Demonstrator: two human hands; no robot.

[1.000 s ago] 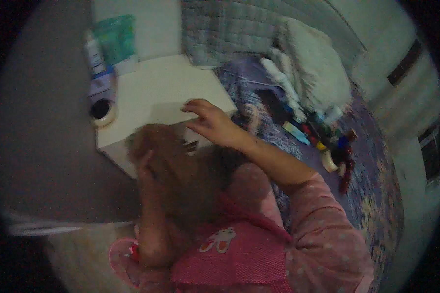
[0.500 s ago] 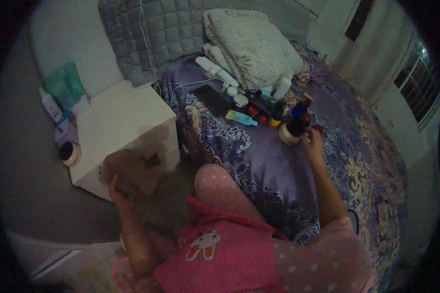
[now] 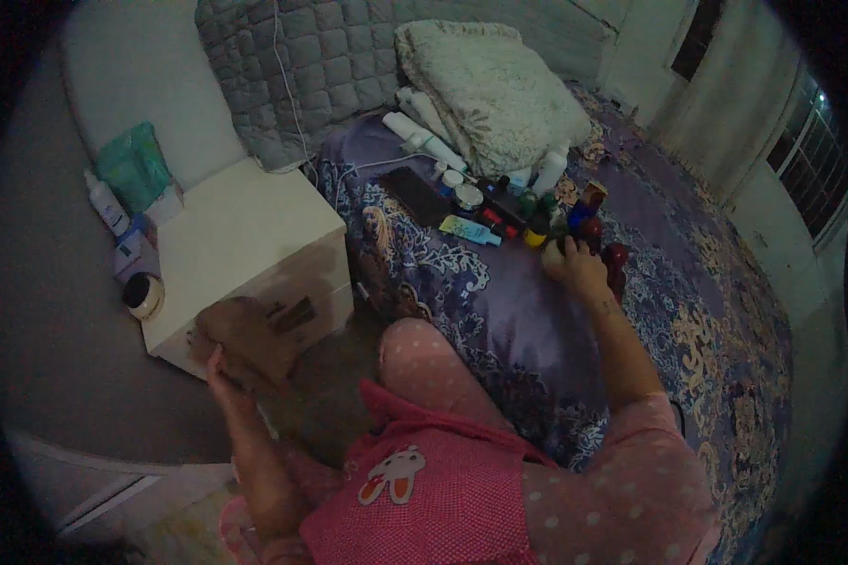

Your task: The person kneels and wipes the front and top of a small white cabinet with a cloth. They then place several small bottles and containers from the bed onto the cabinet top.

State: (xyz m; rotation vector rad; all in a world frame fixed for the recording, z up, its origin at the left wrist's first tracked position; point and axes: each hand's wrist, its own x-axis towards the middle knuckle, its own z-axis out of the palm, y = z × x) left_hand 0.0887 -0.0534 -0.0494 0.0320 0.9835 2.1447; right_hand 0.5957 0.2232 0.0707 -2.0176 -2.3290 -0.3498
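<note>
well, from my end of the link i have the right hand [image 3: 586, 273] out over the purple patterned bed [image 3: 528, 325], palm down. its fingers are bent over a small cream jar [image 3: 552, 256], which sits on the cover at the near edge of a cluster of bottles; i can't tell whether they have closed on it, as the hand hides much of it. a dark red bottle [image 3: 617, 264] lies just beside that hand, on its right, and a blue bottle [image 3: 578, 217] is just beyond it.

my left hand [image 3: 230, 379] is low by the front of the pale nightstand [image 3: 245, 250], its fingers against a brown, blurred thing [image 3: 254, 344]. i can't make out what that is, nor whether the hand grips it.

farther left along the bed i see a light-blue and yellow tube [image 3: 470, 232], a round white jar [image 3: 467, 196] and a dark flat thing [image 3: 415, 196], with a pale pillow [image 3: 490, 94] behind them. on the nightstand's left side i get a dark-lidded jar [image 3: 143, 297], a white bottle [image 3: 107, 202] and a green bag [image 3: 134, 168]. a pink apron [image 3: 452, 490] with a rabbit patch [image 3: 392, 476] fills the lower middle.
</note>
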